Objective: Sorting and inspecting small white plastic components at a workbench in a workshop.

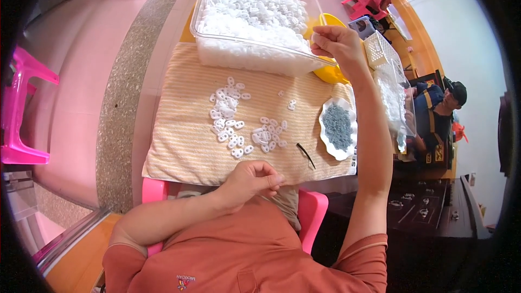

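Observation:
My right hand (339, 43) is raised at the right corner of a clear plastic bin (260, 49). Its fingers are pinched, with a whitish bit at their tips that looks like a small white plastic piece. White plastic pieces (249, 5) fill the bin. Close to my body, my left hand (249, 182) is closed in a pinch; whatever it holds is too small to make out. On the striped towel (182, 125) lie loose white oval two-holed pieces (225, 108) and a smaller cluster of them (268, 133). A thin black tool (305, 155) rests right of that cluster.
A scalloped white dish (324, 130) of small grey pieces (337, 125) stands under my right forearm. Yellow bowls (331, 74) sit beside the bin. Farther right are a white basket (380, 51), another bin of white pieces (389, 97) and a person (434, 103). A pink stool (24, 108) stands left.

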{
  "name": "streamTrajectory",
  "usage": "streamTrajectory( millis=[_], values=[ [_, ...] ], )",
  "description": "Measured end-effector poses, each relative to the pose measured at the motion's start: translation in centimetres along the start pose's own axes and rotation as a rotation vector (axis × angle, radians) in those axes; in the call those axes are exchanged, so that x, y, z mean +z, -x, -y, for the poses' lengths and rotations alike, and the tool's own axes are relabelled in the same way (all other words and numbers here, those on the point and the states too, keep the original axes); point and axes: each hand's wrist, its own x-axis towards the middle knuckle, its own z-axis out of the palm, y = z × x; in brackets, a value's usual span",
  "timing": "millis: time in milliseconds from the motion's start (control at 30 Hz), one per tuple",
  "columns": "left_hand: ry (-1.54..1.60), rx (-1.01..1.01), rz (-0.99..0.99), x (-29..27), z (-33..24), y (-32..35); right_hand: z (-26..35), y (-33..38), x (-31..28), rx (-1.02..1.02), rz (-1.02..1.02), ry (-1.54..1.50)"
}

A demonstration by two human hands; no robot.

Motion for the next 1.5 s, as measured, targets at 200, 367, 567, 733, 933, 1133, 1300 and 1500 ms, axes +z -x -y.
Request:
streamTrajectory(
  millis=[200, 367, 567, 733, 933, 1133, 1300, 1500],
  values=[
    [-0.013, -0.013, -0.012, 0.1, -0.3, 0.0, 0.6, 1.6, 0.1, -0.072, -0.023, -0.057],
    [-0.131, 0.05, -0.009, 0.6, -0.8, 0.4, -0.1, 2.3, -0.1, -0.197, -0.141, -0.06],
    [-0.317, 0.171, -0.017, 0.8, -0.8, 0.6, -2.3, 2.4, -0.3, -0.382, -0.222, 0.22],
    [-0.386, 0.309, -0.045, 1.0, -1.2, 0.8, -1.4, 4.2, 1.2, -0.512, -0.292, 0.572],
    [-0.569, 0.483, -0.148, 2.1, -4.1, 1.6, -1.1, 8.7, 2.9, -0.69, -0.433, 0.738],
    [-0.959, 0.945, -0.254, 3.5, -16.0, 0.4, -3.2, 13.9, 2.8, -0.696, -0.544, 0.585],
    [-1.326, 0.784, -0.289, 4.8, -25.4, -8.6, -5.2, 14.3, 2.9, -0.597, -0.687, 0.477],
    [-1.573, 0.654, -0.154, 3.9, -27.8, -18.1, -5.9, 14.6, 2.1, -0.588, -0.706, 0.427]
  ],
)
